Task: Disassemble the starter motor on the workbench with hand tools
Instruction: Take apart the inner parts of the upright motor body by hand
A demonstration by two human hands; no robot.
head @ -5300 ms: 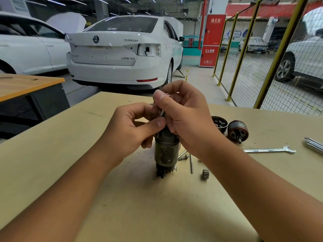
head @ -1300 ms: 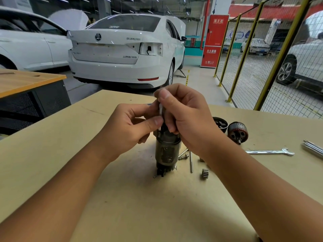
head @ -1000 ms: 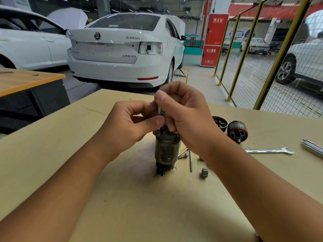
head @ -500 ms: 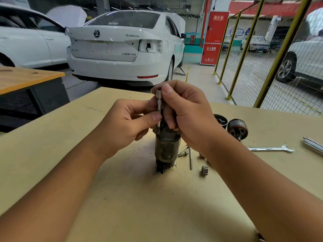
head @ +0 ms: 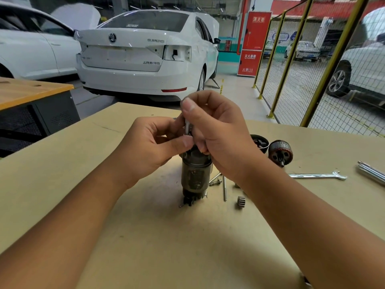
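The dark cylindrical starter motor housing (head: 194, 176) stands upright on the workbench (head: 145, 236). A thin metal shaft (head: 187, 127) rises from its top. My right hand (head: 216, 132) curls round that shaft from the right. My left hand (head: 150, 142) pinches at the shaft's base on the housing's top, thumb pressed in from the left. The top of the housing is hidden by both hands.
Long bolts (head: 224, 187) and a short bolt (head: 215, 182) lie right of the housing, with a small gear (head: 241, 201). Further right sit a black end cap (head: 259, 142), the armature (head: 280, 153), a spanner (head: 317, 175) and more tools (head: 370, 172). White cars stand beyond the bench.
Half a second ago the shaft's tip showed above my right fingers; now my right hand covers it. The housing stays upright in the same spot.
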